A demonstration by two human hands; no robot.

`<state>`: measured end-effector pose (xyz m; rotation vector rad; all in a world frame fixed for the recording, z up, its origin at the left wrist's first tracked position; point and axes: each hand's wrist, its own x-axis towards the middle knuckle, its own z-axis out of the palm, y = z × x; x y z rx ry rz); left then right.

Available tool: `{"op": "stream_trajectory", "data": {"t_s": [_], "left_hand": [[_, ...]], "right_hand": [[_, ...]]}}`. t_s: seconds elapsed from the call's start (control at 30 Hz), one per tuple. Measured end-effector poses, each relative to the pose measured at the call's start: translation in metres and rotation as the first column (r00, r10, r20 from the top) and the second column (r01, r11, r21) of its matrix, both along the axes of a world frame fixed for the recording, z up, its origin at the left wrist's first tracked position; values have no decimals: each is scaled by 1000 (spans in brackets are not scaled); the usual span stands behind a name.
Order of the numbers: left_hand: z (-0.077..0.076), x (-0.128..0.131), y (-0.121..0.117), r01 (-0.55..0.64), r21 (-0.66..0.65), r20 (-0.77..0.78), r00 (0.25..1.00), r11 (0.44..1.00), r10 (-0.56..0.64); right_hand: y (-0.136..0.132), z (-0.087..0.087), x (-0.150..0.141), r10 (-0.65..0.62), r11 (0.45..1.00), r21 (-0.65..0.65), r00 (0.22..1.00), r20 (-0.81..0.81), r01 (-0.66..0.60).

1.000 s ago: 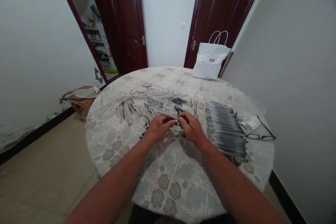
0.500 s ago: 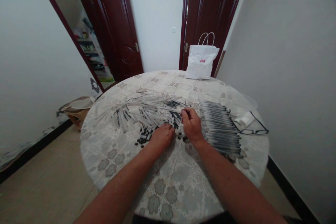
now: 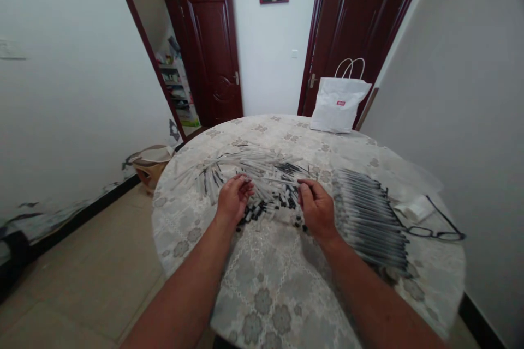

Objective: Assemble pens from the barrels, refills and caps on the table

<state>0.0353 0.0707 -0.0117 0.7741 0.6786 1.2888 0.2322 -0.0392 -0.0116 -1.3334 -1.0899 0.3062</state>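
Observation:
My right hand (image 3: 317, 204) is closed, its thumb and fingers pinching one end of a slim whitish pen barrel (image 3: 278, 179) that points left toward my other hand. My left hand (image 3: 234, 199) is raised just over the pile with thumb and forefinger pinched together; whatever lies between them is too small to make out. Beneath and behind both hands spreads a loose heap of pale pen tubes (image 3: 256, 162) with dark thin sticks (image 3: 289, 168) among them. Small black caps (image 3: 256, 211) lie close by my left hand. To the right is a row of finished-looking pens (image 3: 370, 215).
A round table (image 3: 262, 262) with a flowered cloth carries everything. Black-framed glasses (image 3: 434, 233) and a white packet (image 3: 417, 208) lie at the right. A white paper bag (image 3: 340, 104) stands at the back edge. A brown stool-like object (image 3: 152, 166) is on the floor left.
My left hand has lifted from the black caps and moved left, its fingers now pinched. My right hand still holds the pen barrel. The camera has turned somewhat left.

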Motion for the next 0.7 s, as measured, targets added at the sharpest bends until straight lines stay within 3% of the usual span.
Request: {"op": "stream_trajectory", "data": {"t_s": [0.17, 0.53, 0.6, 0.7], "left_hand": [[-2, -1, -3, 20, -44, 98, 995, 999, -16], [-2, 3, -8, 92, -23, 81, 993, 996, -90], [-2, 4, -9, 98, -16, 61, 993, 995, -97], [-3, 4, -9, 91, -23, 57, 994, 996, -89]], "right_hand": [[-4, -1, -10, 50, 997, -63, 996, 76, -45], [-3, -7, -13, 46, 998, -42, 994, 98, -42], [-3, -9, -12, 55, 998, -35, 988, 147, -50], [-2, -11, -11, 88, 996, -11, 933, 348, -89]]}}
